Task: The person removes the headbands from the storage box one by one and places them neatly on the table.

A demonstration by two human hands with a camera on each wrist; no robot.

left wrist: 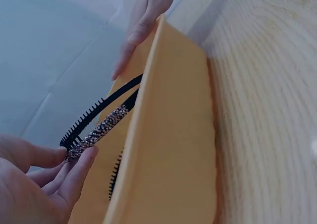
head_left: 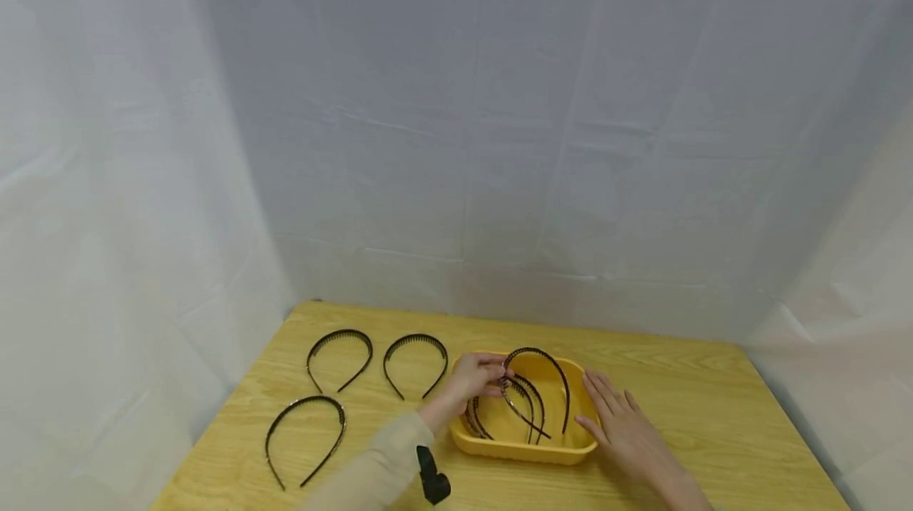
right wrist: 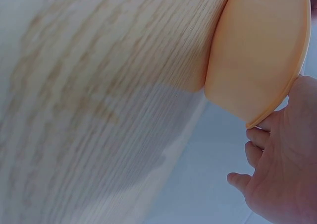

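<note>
A yellow tray (head_left: pixel 524 451) stands on the wooden table (head_left: pixel 713 416) and holds several headbands. My left hand (head_left: pixel 492 375) reaches in from the left and pinches a rhinestone headband (left wrist: pixel 101 130) at its end, between thumb and fingers (left wrist: pixel 81 164). A black toothed headband (left wrist: pixel 91 114) runs just beside it, and another arches upright over the tray (head_left: pixel 536 350). My right hand (head_left: pixel 606 400) rests with straight fingers against the tray's right rim (right wrist: pixel 277 110) and holds nothing.
Three black toothed headbands lie flat on the table left of the tray: two at the back (head_left: pixel 339 354) (head_left: pixel 416 359) and one nearer the front (head_left: pixel 305 436). White cloth hangs behind and at both sides. The table's edges are near.
</note>
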